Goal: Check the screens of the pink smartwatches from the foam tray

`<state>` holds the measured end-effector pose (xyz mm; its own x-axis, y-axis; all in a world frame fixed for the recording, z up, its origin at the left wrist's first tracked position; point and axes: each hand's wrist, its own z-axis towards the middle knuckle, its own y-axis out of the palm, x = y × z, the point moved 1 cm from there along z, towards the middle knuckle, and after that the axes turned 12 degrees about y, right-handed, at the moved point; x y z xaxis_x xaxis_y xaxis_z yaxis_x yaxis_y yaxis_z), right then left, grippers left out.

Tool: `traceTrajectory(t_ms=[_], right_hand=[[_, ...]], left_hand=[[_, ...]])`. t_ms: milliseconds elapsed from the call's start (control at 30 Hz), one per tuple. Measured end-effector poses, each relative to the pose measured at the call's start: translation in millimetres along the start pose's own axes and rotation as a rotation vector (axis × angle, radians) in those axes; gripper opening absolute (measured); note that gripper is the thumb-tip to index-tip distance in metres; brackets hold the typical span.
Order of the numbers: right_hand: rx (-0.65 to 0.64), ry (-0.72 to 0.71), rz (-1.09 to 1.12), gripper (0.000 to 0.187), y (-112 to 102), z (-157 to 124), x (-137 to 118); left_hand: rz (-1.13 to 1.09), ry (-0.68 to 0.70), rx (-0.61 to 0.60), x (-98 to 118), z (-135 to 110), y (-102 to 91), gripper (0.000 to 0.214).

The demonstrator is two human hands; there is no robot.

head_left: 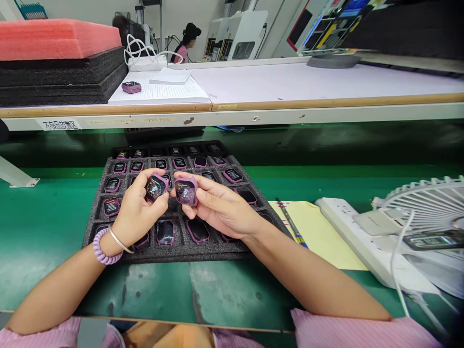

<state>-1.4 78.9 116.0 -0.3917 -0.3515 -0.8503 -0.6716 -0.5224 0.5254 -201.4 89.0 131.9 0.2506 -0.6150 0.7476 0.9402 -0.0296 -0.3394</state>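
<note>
Pinched between thumb and fingers of my left hand [139,205] is a purple smartwatch body [156,187] with a lit, round dial on its screen. My right hand [221,203] grips another purple smartwatch body [186,191], its glossy screen tilted up toward me. The two watches are held side by side, a small gap apart. Below them lies a dark grey foam tray [137,255] with rows of purple watch bodies in its pockets, such as the watch at front centre [165,232]. My hands and forearms hide some pockets.
Right of the tray are a yellow sheet [333,241], a pen [292,222], a white power strip [362,241] and a fan [431,208]. Above, a shelf [308,87] carries red foam [58,38] on black foam, papers [163,92] and a watch [131,87]. People sit beyond.
</note>
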Motion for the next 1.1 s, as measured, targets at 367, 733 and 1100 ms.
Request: traceTrajectory(t_ms=[367, 733, 1100], right_hand=[[0.021, 0.009, -0.037, 0.047, 0.2, -1.1, 0.3], [0.035, 0.01, -0.041, 0.051, 0.2, -0.8, 0.9], [0.033, -0.01, -0.056, 0.049, 0.8, 0.6, 0.6]], left_hand=[[0.001, 0.005, 0.009, -0.6, -0.6, -0.5, 0.047], [-0.001, -0.032, -0.004, 0.9, -1.2, -0.1, 0.047], [0.021, -0.008, -0.014, 0.0, -1.6, 0.4, 0.045]])
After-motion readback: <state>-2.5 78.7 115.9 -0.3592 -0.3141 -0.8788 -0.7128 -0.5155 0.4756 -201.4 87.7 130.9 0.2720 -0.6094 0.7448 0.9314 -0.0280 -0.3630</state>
